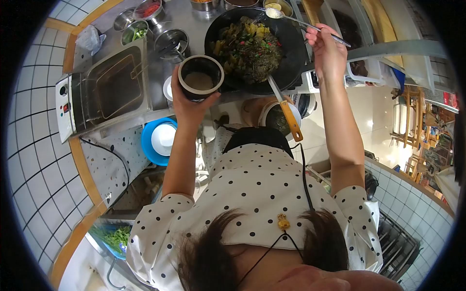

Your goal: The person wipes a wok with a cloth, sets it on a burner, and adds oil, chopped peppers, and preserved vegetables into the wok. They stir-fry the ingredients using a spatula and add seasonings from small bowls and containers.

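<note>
My left hand [190, 104] is wrapped around a dark crock [187, 92] with a pale rim; some brownish contents show inside. It is held up at the near left side of a black wok [295, 63]. In my right hand [327, 51] is a long metal spoon [313, 26], with a heap of pale granular stuff in its bowl. The spoon's bowl hangs over the far right rim of the wok. Greens, yellow pieces and red bits make up the food [252, 48] in the wok. A spatula with a wooden handle [290, 120] leans out of the wok towards me.
Left of the wok stand metal bowls, one with green pieces [138, 33], another with red pieces [149, 8]. A small pot [171, 42] sits nearer. Further left is a rectangular fryer [114, 87]. Below are a blue basin [147, 143] and a bucket [276, 119].
</note>
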### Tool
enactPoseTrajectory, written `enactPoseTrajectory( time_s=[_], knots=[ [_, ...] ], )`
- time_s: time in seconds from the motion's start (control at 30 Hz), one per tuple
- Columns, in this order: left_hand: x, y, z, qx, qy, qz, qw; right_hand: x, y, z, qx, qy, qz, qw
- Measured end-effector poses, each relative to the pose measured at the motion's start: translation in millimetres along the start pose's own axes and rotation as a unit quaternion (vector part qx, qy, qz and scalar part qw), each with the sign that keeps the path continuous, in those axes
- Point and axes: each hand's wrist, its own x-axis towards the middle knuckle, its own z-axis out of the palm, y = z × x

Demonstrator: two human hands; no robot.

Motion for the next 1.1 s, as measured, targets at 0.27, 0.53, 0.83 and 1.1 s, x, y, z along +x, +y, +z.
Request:
enactPoseTrajectory(
  time_s=[0.27,0.53,0.83,1.1],
  knots=[
    [3.9,-3.1,15.2,-0.026,-0.035,-0.021,0.999,-10.5,-10.1,-30.4,-0.2,0.014,-0.121,0.972],
    [16.7,8.7,40.3,-0.008,-0.105,0.016,0.994,-77.3,-39.7,-2.9,-0.235,-0.121,-0.146,0.953],
    [25.4,24.5,57.8,0.076,-0.109,0.153,0.979,-108.6,13.7,7.5,-0.096,-0.099,0.146,0.98],
    [27.5,26.8,60.8,0.136,-0.137,0.162,0.968,-102.2,25.7,-3.2,0.035,0.023,0.267,0.963]
  ],
)
